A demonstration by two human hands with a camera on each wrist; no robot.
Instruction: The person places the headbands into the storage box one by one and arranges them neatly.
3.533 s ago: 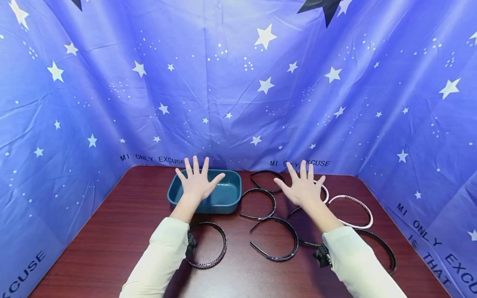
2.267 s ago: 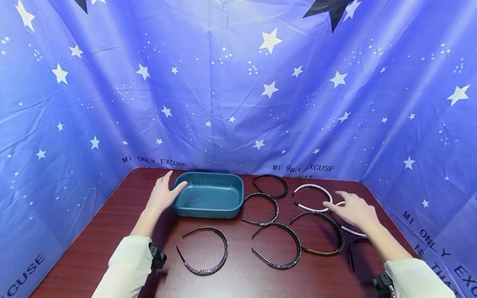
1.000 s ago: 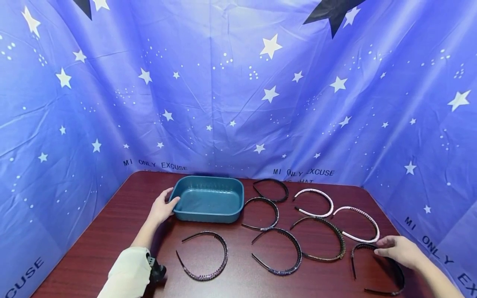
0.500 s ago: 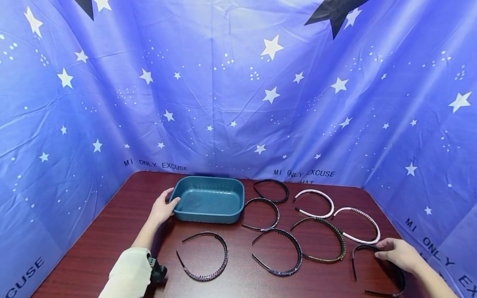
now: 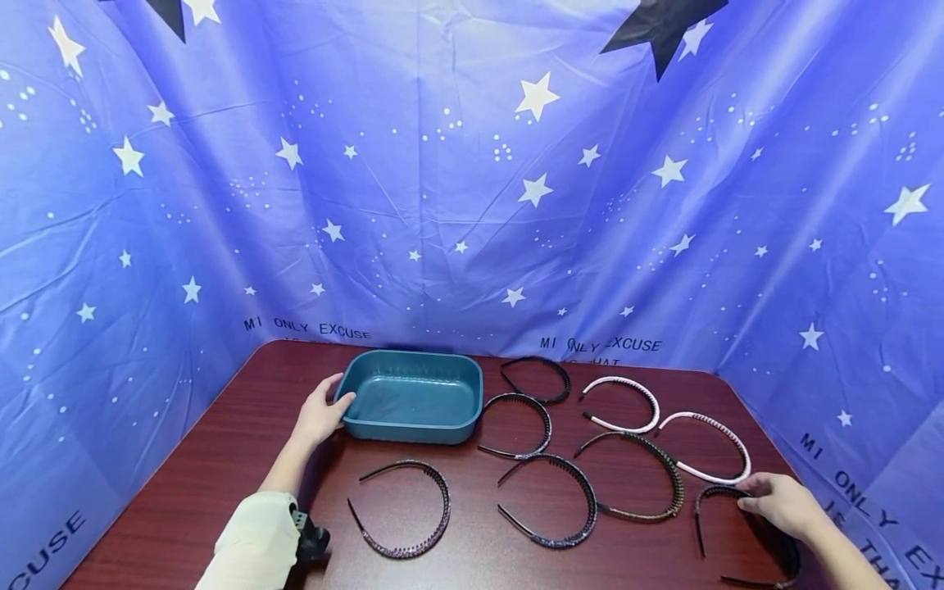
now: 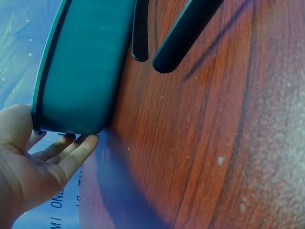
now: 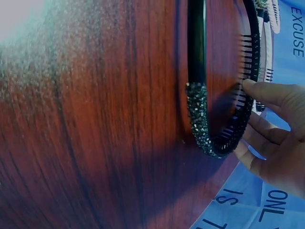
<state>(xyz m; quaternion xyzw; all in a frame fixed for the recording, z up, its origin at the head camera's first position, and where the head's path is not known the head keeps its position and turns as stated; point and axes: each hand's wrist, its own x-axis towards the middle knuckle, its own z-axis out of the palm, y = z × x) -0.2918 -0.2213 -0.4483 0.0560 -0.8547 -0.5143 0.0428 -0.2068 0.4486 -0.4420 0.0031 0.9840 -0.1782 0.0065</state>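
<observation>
My left hand (image 5: 320, 411) grips the left end of a teal plastic basin (image 5: 413, 434). In the left wrist view its thumb lies over the rim and the fingers (image 6: 78, 155) reach along the outer wall. At the table's right side my right hand (image 5: 787, 504) pinches a black toothed headband (image 5: 699, 524) between thumb and fingers. Dark glittering stones cover part of that headband (image 7: 198, 117) in the right wrist view. The hand hides some of its band in the head view.
Two pink-white headbands (image 5: 656, 410) lie at the right. An olive-brown headband (image 5: 674, 492), a bluish glitter one (image 5: 586, 516), a purple glitter one (image 5: 445, 516) and further dark ones (image 5: 547, 426) lie on the red-brown table (image 5: 221, 459). A starry blue curtain (image 5: 442, 205) encloses it.
Both hands were spread flat over the table at first. The left moved onto the basin's left end, the right onto the near-right black headband. Over the last half second they have barely moved.
</observation>
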